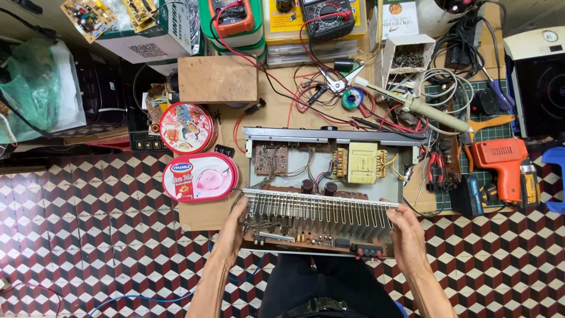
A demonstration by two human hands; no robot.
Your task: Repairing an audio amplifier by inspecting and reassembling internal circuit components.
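Low in the middle of the frame, the left hand (235, 227) and right hand (405, 227) clasp the two ends of a circuit board with a long finned heat sink (318, 215), fingers curled over its edges so it stays level, seemingly lifted at the near edge of the open metal case (335, 136). Beyond it sits a yellow transformer (360, 163). Two lidded tins (197, 150) lie aside at the left, an orange drill (503, 165) at the right, both apart from the case.
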